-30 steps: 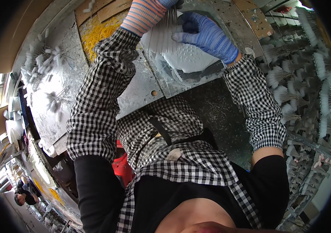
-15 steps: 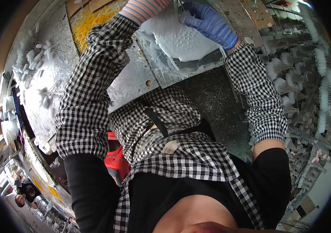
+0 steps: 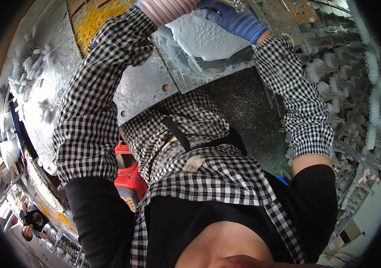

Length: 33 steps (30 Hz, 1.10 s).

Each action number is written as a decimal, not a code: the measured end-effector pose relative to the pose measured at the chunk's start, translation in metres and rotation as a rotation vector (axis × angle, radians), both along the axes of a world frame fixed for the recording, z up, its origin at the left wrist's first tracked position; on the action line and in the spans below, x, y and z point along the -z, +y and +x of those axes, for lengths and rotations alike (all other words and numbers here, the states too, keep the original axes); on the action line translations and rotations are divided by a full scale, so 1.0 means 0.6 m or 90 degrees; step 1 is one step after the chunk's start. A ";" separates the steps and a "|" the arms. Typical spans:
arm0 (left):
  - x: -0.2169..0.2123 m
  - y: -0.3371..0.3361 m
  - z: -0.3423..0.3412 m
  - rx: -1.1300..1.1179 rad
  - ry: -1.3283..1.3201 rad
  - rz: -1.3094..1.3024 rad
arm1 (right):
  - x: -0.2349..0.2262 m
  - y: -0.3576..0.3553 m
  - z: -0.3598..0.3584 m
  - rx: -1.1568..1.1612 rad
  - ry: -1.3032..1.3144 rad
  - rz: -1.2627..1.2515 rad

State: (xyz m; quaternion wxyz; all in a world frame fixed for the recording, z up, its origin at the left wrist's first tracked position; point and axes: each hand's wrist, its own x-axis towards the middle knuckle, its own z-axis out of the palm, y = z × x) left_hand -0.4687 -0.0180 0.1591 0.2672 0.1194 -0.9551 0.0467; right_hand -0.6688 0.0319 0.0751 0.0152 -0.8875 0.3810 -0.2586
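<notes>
Head view: a bundle of thin wires [image 3: 239, 3] is pinched in the blue-gloved right hand [image 3: 230, 18] at the top edge, above the pale dimpled sheet [image 3: 204, 38], while the left hand, nearly out of frame beyond its striped cuff [image 3: 168, 9], cannot be judged.

Dimpled white sheet [image 3: 208, 38] (flat) on metal bench
</notes>
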 end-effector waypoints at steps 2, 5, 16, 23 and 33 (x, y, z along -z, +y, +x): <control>0.003 0.002 0.043 0.014 -0.033 -0.067 | -0.018 -0.005 0.054 0.026 -0.104 0.111; 0.016 -0.003 0.046 0.026 -0.028 -0.066 | 0.005 -0.004 0.056 0.069 -0.113 0.141; 0.040 -0.012 0.025 0.048 -0.006 -0.026 | 0.044 -0.008 0.032 0.086 -0.132 0.153; 0.008 0.009 0.045 -0.135 -0.049 0.054 | 0.030 -0.019 0.050 0.089 0.022 0.047; -0.012 -0.003 0.025 0.002 -0.077 -0.056 | 0.021 -0.002 0.044 0.075 -0.021 -0.151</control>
